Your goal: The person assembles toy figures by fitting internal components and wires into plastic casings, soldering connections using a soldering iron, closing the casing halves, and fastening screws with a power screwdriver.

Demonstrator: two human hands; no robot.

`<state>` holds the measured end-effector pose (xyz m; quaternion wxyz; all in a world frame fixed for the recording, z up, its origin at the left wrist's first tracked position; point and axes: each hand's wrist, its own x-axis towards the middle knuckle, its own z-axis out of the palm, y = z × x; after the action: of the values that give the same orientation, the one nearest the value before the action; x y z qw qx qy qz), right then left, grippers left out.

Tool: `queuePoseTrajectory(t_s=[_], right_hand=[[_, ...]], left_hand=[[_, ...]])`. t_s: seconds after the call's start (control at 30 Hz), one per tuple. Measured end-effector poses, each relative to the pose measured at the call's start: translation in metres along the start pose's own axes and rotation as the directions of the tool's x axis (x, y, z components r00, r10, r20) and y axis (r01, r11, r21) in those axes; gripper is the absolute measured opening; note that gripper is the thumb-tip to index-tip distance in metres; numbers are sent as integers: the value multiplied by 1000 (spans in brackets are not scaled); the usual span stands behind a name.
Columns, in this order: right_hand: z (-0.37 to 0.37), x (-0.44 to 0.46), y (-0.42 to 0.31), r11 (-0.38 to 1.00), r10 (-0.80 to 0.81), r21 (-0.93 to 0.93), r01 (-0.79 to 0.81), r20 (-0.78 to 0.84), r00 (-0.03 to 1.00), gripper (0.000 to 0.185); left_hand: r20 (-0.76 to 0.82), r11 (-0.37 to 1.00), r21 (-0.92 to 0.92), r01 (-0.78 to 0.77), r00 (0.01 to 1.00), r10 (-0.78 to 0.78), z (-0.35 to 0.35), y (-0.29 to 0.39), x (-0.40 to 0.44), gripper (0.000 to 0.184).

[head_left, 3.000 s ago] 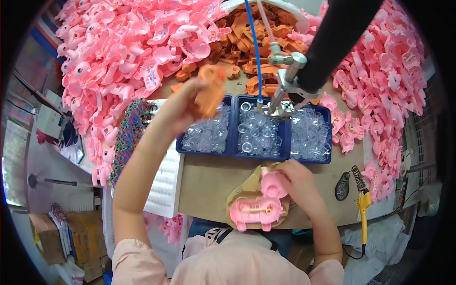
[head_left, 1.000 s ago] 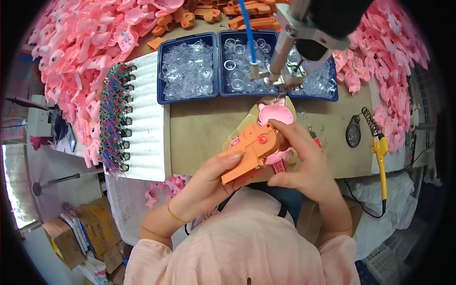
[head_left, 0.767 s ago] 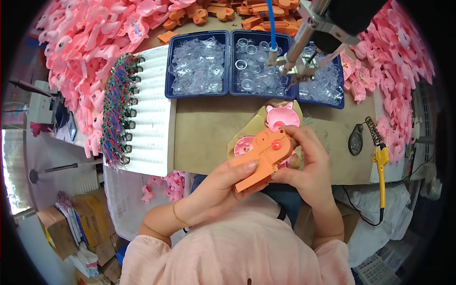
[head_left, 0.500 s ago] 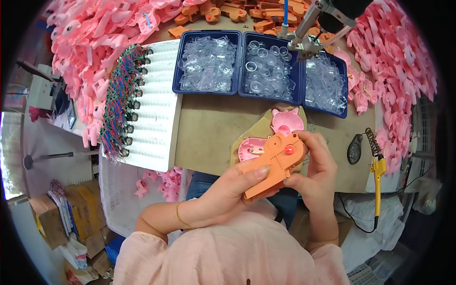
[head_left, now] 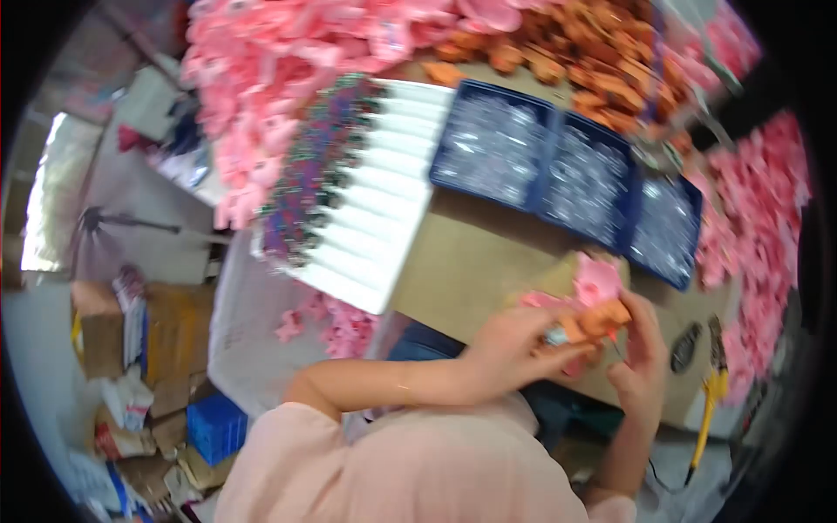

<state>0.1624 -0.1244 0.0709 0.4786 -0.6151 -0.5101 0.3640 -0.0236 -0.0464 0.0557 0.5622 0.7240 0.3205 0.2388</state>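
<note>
My left hand [head_left: 514, 353] is closed round an orange plastic part [head_left: 602, 319] with a small red piece on it. The part is tilted and blurred. My right hand [head_left: 641, 353] is at the part's right end, thumb and fingers apart; whether its fingertips touch the part cannot be made out. Behind and below the orange part, a pink shell [head_left: 597, 277] lies in a tan holder [head_left: 555, 277] on the table, partly hidden by the hands.
Three joined blue trays [head_left: 534, 209] hold clear plastic pieces. A white ribbed tray [head_left: 375, 218] bears bundled coloured wires [head_left: 318, 166]. Pink parts [head_left: 253, 105] and orange parts [head_left: 610, 61] are heaped behind. A yellow-handled tool [head_left: 711, 405] hangs at right, beside a dark oval object [head_left: 686, 347].
The view has swung, so the trays and table appear rotated and shifted right. The orange part has turned in my left hand. My right hand's fingers have spread from their hold on its end.
</note>
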Motion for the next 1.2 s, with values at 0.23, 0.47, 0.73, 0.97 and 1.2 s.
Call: queuePoseTrajectory(t_s=[0.23,0.47,0.73,0.97,1.2], right_hand=[[27,2,33,908,5,-416,-53,-117,993,47],[28,9,25,845,-4,-534,-18,-40,999,45],[15,1,17,885,-168,-461,66,-183,969,28],[21,-2,6,885,-177,-462,60,-213,961,23],[20,-6,-1,899,-180,-432,74,-211,961,17]], left_hand=[[-116,767,569,-296,895,431,43,-49,0,63],[3,813,488,-317,932,362,-17,-48,-2,50],[-525,503,818,278,717,459,-260,-58,-2,10],[-307,196,948,252,887,343,-292,-93,31,12],[101,69,984,-165,830,549,-272,-78,7,20]])
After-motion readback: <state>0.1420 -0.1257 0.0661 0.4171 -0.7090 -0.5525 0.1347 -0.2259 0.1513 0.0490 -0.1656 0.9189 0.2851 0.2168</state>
